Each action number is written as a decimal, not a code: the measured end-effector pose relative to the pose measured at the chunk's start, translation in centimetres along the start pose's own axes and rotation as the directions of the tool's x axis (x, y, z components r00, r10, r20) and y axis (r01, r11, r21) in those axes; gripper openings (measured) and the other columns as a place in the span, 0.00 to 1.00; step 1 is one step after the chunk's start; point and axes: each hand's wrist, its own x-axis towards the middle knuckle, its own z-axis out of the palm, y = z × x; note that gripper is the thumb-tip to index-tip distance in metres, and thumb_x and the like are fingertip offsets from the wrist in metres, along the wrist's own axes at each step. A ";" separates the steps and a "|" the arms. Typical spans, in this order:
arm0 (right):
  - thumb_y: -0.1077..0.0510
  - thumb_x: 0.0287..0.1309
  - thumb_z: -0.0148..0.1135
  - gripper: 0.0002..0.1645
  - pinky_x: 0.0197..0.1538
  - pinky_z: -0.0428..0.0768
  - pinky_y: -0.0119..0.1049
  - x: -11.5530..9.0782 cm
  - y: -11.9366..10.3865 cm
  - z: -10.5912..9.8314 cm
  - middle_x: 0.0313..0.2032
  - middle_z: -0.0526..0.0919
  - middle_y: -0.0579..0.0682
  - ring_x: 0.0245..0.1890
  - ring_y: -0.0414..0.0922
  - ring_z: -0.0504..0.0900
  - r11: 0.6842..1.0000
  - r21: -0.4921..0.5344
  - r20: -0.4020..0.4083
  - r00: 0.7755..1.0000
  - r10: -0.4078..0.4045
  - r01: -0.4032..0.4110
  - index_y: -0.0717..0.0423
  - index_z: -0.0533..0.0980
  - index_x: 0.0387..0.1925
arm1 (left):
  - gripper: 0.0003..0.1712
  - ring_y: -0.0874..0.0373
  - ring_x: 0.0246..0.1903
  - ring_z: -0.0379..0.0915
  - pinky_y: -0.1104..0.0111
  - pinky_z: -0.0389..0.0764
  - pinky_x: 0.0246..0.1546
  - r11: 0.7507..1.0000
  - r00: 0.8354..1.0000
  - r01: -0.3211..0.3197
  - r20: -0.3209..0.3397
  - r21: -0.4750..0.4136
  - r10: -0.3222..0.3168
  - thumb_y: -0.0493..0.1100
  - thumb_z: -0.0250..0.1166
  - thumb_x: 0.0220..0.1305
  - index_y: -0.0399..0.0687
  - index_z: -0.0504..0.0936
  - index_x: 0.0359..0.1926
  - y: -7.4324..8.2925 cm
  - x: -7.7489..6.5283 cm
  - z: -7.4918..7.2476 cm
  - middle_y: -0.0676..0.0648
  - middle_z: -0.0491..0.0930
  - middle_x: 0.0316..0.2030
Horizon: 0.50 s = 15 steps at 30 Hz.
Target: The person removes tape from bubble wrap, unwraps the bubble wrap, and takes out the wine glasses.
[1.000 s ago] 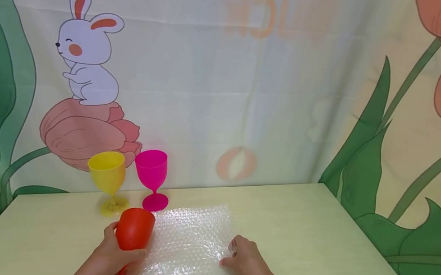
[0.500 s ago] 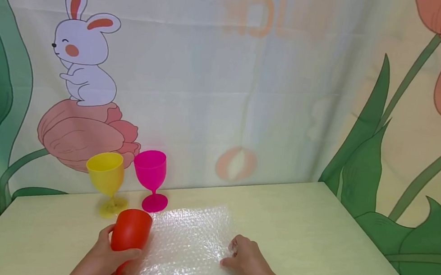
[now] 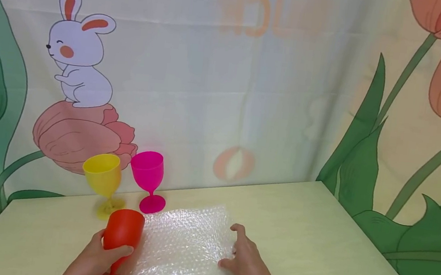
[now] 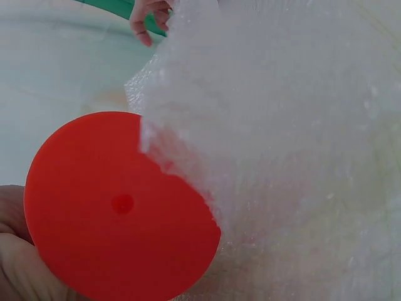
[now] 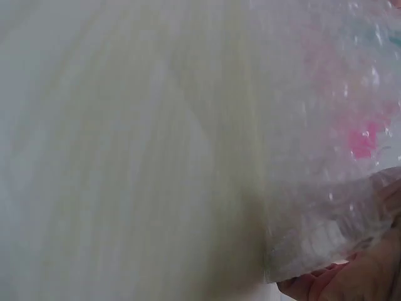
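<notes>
In the head view my left hand grips a red goblet round the lower bowl, the goblet leaning slightly. The left wrist view looks at the goblet's round red base, partly covered by a sheet of clear bubble wrap. To the right of the goblet, the bubble wrap reaches across to my right hand. That hand holds the sheet's right edge with its curled fingers, while its index finger and thumb stand apart. The wrap partly hides the fingers in the right wrist view.
A yellow goblet and a pink goblet stand upright near the table's back edge, behind the red one. The pale table extends to the right. A printed cloth with a rabbit and tulips hangs behind.
My left hand has moved slightly left with the red goblet, away from the middle of the wrap. My right index finger has straightened away from the thumb.
</notes>
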 end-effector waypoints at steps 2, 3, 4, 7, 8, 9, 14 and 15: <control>0.67 0.43 0.83 0.52 0.35 0.79 0.43 0.1 0.0 -0.1 0.33 0.78 0.53 0.33 0.47 0.76 1.000 -0.012 0.018 0.999 -0.027 0.027 0.61 0.62 0.67 | 0.61 0.31 0.55 0.65 0.54 0.88 0.42 1.000 1.000 -0.001 -0.003 0.002 0.001 0.49 0.76 0.58 0.33 0.42 0.74 -0.1 0.1 0.0 0.27 0.59 0.63; 0.67 0.43 0.83 0.53 0.35 0.79 0.43 0.1 0.0 -0.2 0.33 0.78 0.53 0.34 0.47 0.76 0.999 -0.024 0.026 0.999 -0.041 0.041 0.61 0.62 0.69 | 0.61 0.31 0.54 0.66 0.54 0.88 0.42 1.000 1.000 -0.002 -0.002 0.001 0.002 0.50 0.76 0.58 0.33 0.42 0.74 -0.1 0.1 0.0 0.27 0.59 0.63; 0.67 0.43 0.83 0.53 0.36 0.79 0.42 0.1 -0.1 -0.2 0.34 0.77 0.53 0.35 0.47 0.76 0.998 -0.039 0.036 0.998 -0.050 0.051 0.60 0.62 0.69 | 0.61 0.32 0.54 0.66 0.55 0.88 0.42 1.000 1.000 -0.003 -0.003 0.002 0.003 0.50 0.76 0.58 0.33 0.42 0.74 -0.1 0.1 0.0 0.27 0.59 0.63; 0.67 0.45 0.82 0.50 0.36 0.76 0.40 0.0 -0.3 -0.5 0.34 0.76 0.51 0.36 0.46 0.73 0.994 -0.082 0.063 0.996 -0.063 0.069 0.58 0.66 0.68 | 0.60 0.32 0.53 0.66 0.55 0.88 0.42 1.000 1.000 -0.003 -0.003 0.006 0.003 0.49 0.75 0.59 0.33 0.41 0.74 -0.1 0.2 -0.1 0.27 0.59 0.63; 0.67 0.46 0.81 0.47 0.36 0.74 0.39 0.1 -0.3 -0.5 0.34 0.75 0.50 0.36 0.45 0.72 0.993 -0.097 0.075 0.995 -0.063 0.070 0.57 0.68 0.67 | 0.60 0.32 0.54 0.66 0.55 0.88 0.42 1.000 1.000 -0.001 -0.001 0.006 0.001 0.49 0.75 0.59 0.32 0.41 0.74 -0.1 0.2 -0.1 0.27 0.59 0.63; 0.66 0.47 0.81 0.44 0.36 0.73 0.38 0.1 -0.4 -0.6 0.34 0.74 0.50 0.35 0.45 0.70 0.992 -0.107 0.090 0.994 -0.058 0.067 0.56 0.71 0.65 | 0.60 0.32 0.53 0.66 0.55 0.88 0.42 1.000 1.000 0.001 -0.001 0.006 -0.001 0.49 0.75 0.59 0.32 0.41 0.74 -0.1 0.2 -0.1 0.27 0.59 0.63; 0.66 0.51 0.78 0.24 0.35 0.70 0.33 0.5 -0.6 -1.2 0.32 0.76 0.49 0.34 0.43 0.68 0.982 -0.140 0.193 0.976 -0.101 0.129 0.58 0.82 0.51 | 0.60 0.32 0.53 0.66 0.55 0.88 0.43 1.000 1.000 0.003 0.006 0.012 -0.003 0.48 0.74 0.60 0.32 0.40 0.74 0.0 0.2 -0.2 0.26 0.59 0.63; 0.66 0.51 0.78 0.21 0.35 0.70 0.33 0.6 -0.6 -1.4 0.32 0.77 0.49 0.34 0.42 0.68 0.979 -0.143 0.216 0.970 -0.111 0.144 0.59 0.83 0.49 | 0.59 0.32 0.53 0.66 0.55 0.88 0.43 1.000 1.000 0.002 0.007 0.013 -0.002 0.48 0.74 0.61 0.32 0.40 0.73 0.0 0.2 -0.2 0.26 0.59 0.63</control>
